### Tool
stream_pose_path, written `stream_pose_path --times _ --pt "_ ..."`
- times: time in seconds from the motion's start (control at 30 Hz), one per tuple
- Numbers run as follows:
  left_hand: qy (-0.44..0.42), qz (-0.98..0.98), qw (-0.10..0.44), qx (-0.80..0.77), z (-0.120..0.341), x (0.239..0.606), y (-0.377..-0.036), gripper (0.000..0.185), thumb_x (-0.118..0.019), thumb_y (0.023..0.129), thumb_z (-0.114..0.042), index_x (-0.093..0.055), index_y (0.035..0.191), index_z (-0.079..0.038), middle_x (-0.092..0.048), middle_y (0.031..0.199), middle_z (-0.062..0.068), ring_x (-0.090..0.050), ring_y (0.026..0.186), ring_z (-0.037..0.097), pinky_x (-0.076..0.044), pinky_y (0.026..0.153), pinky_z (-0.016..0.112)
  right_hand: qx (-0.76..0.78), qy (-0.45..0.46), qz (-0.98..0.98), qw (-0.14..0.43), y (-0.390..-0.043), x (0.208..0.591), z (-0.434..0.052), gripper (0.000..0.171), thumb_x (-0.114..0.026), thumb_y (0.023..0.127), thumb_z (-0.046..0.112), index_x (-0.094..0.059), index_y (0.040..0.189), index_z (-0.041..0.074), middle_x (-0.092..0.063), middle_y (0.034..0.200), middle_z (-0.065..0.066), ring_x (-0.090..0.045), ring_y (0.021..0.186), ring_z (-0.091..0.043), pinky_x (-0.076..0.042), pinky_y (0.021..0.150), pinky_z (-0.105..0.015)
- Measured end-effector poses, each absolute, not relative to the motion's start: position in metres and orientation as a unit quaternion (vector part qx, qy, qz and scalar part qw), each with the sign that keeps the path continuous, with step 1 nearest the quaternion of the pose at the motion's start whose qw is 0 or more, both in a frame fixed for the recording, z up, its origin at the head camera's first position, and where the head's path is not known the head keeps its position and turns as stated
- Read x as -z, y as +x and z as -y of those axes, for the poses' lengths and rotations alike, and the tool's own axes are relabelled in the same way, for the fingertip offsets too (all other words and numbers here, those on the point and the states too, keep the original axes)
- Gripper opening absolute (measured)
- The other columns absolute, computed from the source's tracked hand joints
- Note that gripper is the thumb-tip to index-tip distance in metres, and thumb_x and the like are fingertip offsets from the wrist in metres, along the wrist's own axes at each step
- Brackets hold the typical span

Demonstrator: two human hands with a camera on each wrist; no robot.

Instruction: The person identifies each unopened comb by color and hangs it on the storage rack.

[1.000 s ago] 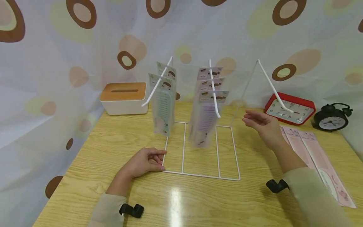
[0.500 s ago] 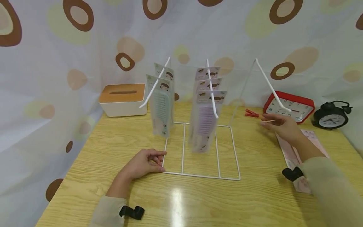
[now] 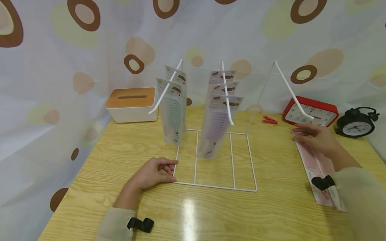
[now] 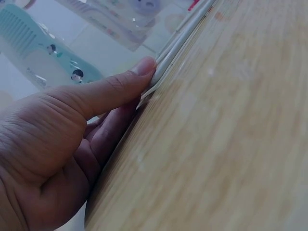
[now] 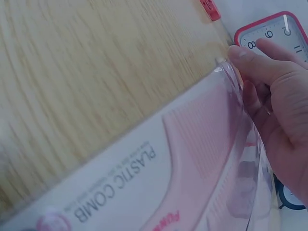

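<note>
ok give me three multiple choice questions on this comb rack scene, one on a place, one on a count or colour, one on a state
1. Where does the red clothes peg lie?
A. on the tissue box
B. on the table, left of the red clock
C. on a rack arm

2. How many comb packs hang on the middle arm of the rack?
A. three
B. one
C. five

3. What is the right hand doing?
A. resting flat on the rack's base
B. holding the black alarm clock
C. gripping the end of a pink comb pack

Answers: 1 B, the peg sits on the wood beside the red clock. 2 A, three header cards show stacked along that arm. 3 C, the right wrist view shows thumb and fingers curled round the pink comb pack.
</note>
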State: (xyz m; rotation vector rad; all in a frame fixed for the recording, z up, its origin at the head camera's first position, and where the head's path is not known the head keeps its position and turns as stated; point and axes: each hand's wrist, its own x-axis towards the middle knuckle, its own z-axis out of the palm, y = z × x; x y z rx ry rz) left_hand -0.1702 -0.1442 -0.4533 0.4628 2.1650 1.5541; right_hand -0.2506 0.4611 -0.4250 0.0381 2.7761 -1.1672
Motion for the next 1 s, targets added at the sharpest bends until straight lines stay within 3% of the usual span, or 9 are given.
stream_pose_path --times 0.1,0.3,0.47,0.7,0.9,1.0 --pt "0.164 -0.781 0.218 -0.561 0.143 0.452 -0.170 0.062 -0.085 0.080 -0.013 -0.060 0.136 -0.002 -0.063 0.104 0.012 -0.065 0.090 0.019 -0.058 0.078 0.023 0.346 0.019 -0.936 0.067 -0.252 0.424 -0.466 0.071 -0.071 0.090 0.049 -0.049 0.147 0.011 -0.064 0.114 0.028 -0.052 0.098 0.010 -0.044 0.078 -0.007" --pt "0.163 -0.782 0.218 -0.561 0.142 0.452 -0.171 0.062 -0.085 0.080 -0.013 -0.060 0.136 -0.001 -0.063 0.104 0.013 -0.066 0.090 0.019 -0.058 0.078 0.023 0.256 0.004 -0.963 0.080 -0.257 0.421 -0.469 0.071 -0.072 0.089 0.052 -0.053 0.144 0.011 -0.054 0.132 -0.017 -0.044 0.102 -0.026 -0.042 0.073 -0.027" --pt "0.165 -0.786 0.215 -0.556 0.143 0.453 -0.171 0.062 -0.085 0.080 -0.013 -0.061 0.136 -0.001 -0.063 0.104 0.013 -0.065 0.089 0.020 -0.058 0.078 0.024 0.239 -0.010 -0.966 0.102 -0.263 0.422 -0.466 0.076 -0.071 0.089 0.053 -0.050 0.146 0.008 -0.050 0.131 -0.025 -0.042 0.102 -0.034 -0.041 0.072 -0.031" --pt "0.165 -0.785 0.217 -0.556 0.144 0.455 -0.171 0.061 -0.085 0.080 -0.014 -0.061 0.136 -0.001 -0.063 0.104 0.013 -0.064 0.090 0.019 -0.058 0.077 0.023 0.278 0.009 -0.959 0.060 -0.266 0.428 -0.458 0.060 -0.070 0.093 0.044 -0.057 0.139 0.007 -0.061 0.119 -0.018 -0.046 0.092 -0.024 -0.042 0.065 -0.025" --pt "0.164 -0.782 0.219 -0.560 0.144 0.456 -0.171 0.061 -0.084 0.081 -0.013 -0.061 0.135 -0.002 -0.063 0.104 0.013 -0.065 0.089 0.018 -0.058 0.078 0.023 0.321 0.015 -0.946 0.033 -0.261 0.420 -0.455 0.059 -0.071 0.091 0.047 -0.062 0.134 0.007 -0.065 0.095 0.017 -0.048 0.084 -0.014 -0.047 0.064 -0.023" --pt "0.165 -0.782 0.219 -0.560 0.144 0.455 -0.171 0.061 -0.085 0.080 -0.014 -0.061 0.135 -0.001 -0.063 0.103 0.013 -0.066 0.089 0.018 -0.058 0.078 0.023 0.341 0.014 -0.940 0.015 -0.256 0.411 -0.452 0.057 -0.072 0.091 0.045 -0.063 0.132 0.007 -0.062 0.092 0.030 -0.051 0.086 -0.009 -0.050 0.066 -0.020"
